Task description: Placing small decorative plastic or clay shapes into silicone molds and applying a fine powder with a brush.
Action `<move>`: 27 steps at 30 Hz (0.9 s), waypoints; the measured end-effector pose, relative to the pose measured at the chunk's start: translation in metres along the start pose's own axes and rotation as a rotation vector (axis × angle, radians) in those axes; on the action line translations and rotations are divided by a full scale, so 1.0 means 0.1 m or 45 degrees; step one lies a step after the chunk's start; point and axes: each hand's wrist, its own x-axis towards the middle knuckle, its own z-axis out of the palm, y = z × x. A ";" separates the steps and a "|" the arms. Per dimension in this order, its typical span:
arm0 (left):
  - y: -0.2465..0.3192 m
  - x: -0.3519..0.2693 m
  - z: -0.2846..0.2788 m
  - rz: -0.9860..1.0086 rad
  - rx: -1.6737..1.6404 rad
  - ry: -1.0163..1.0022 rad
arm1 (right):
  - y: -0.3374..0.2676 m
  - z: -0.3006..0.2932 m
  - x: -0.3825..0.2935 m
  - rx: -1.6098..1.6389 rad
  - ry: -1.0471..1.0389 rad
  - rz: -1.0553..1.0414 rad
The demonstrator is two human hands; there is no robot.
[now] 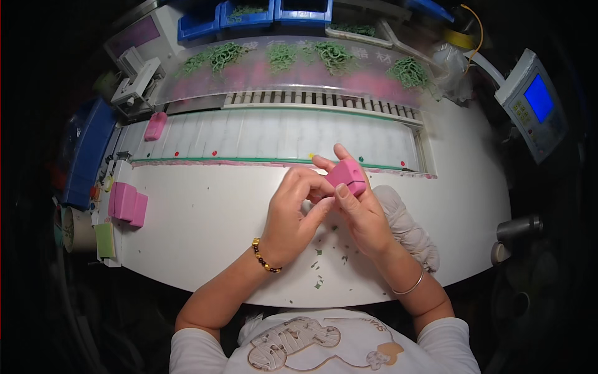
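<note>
A pink block (348,175), apparently a rubber mould with a dark seam line, is held over the white table. My right hand (364,210) is shut on it, thumb on the near face and fingers behind. Bent fingers of my left hand (294,215) grip the block's left side, with the thumb close to its lower edge; the exact contact is partly hidden. Below the hands, small green scraps (318,252) lie scattered on the tabletop (210,233). Right of my right hand is a bundled pale cloth (406,224), partly behind the forearm.
A pale conveyor strip (280,133) with coloured dots carries a pink block (155,126). Two more pink blocks (126,203) stand at left. Green tangled pieces (331,56) rest on a clear plastic sheet (257,77) above rollers (299,97). A control panel (535,105) stands at right.
</note>
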 end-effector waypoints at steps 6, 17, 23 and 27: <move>-0.04 -0.01 -0.07 0.005 -0.111 -0.101 | 0.02 0.01 0.03 -0.171 -0.118 0.001; 0.16 0.05 -0.27 -0.917 -0.802 -0.400 | -0.03 -0.08 0.01 -0.081 -0.073 0.238; -0.02 0.02 -0.34 -0.812 -1.296 -0.561 | -0.11 -0.06 0.03 -0.024 -0.228 0.225; -0.03 0.09 -0.29 -1.017 -1.580 -0.347 | -0.09 -0.19 0.07 0.056 -0.280 0.250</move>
